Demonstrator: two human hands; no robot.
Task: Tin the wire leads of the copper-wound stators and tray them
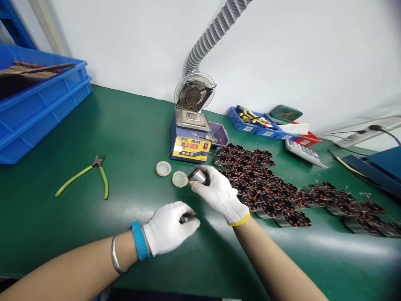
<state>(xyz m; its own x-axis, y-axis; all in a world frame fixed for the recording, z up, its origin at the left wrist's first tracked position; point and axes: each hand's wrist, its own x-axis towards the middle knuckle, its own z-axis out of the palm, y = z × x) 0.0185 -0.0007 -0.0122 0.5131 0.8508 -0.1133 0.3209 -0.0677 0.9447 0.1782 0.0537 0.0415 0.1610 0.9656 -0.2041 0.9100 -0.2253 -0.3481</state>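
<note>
My right hand [216, 190], in a white knit glove with a yellow cuff, is closed around a motor stator [198, 176], a silver cylinder with a dark reddish end. It tilts toward a small round dish [180, 179], at or just above its rim; whether they touch I cannot tell. A second pale dish [163, 168] stands beside that one. Nearer me, my gloved left hand [171, 228] has thumb and fingers curled together. Something dark grey shows between them, too hidden to name. Just behind both dishes is a blue and yellow solder pot [191, 144] with a lit red display.
Many wound stators [266, 184] cover the table's right side. Green-handled cutters [83, 175] lie open at left, near a large blue crate [46, 100]. Behind are blue tool bins [260, 125], a calculator [303, 152] and an exhaust hose [216, 33] above the pot.
</note>
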